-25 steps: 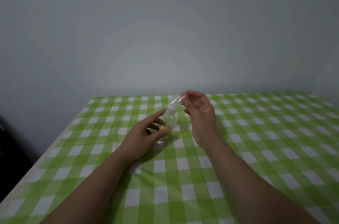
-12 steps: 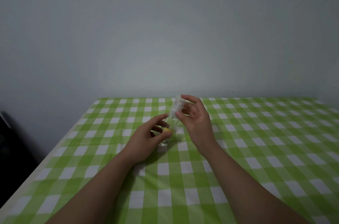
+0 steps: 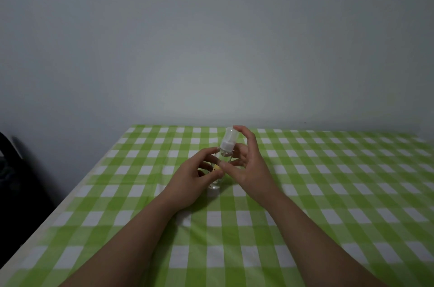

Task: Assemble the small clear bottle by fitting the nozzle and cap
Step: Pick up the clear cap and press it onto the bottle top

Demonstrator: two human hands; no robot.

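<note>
A plain grey wall (image 3: 211, 40) fills the upper half of the head view; below it a table covered by a green-and-white checked cloth (image 3: 328, 192) runs across the frame, with a dark, blurred object (image 3: 14, 169) at the far left edge that cannot be identified. Both bare forearms enter from the bottom and converge near the centre of the cloth. The left hand (image 3: 190, 178) is turned thumb-side up, fingers curled, thumb and index finger pinched around the lower body of the small clear bottle (image 3: 219, 169); grip is closed on the bottle. The bottle is roughly upright, leaning slightly to the right at the top, its base at or just above the cloth; contact with the cloth cannot be confirmed from this angle. A small yellow patch shows on the bottle body beside the left thumb. The right hand (image 3: 249, 164) is raised on the bottle's right side, palm facing left, fingers spread and arched; its index fingertip touches the top of the translucent cap (image 3: 231, 134), while its thumb reaches toward the bottle body near the left thumb. This hand is not clamped around anything; it appears loosely open. The white nozzle collar (image 3: 226, 145) sits on the bottle neck, directly beneath the cap.
</note>
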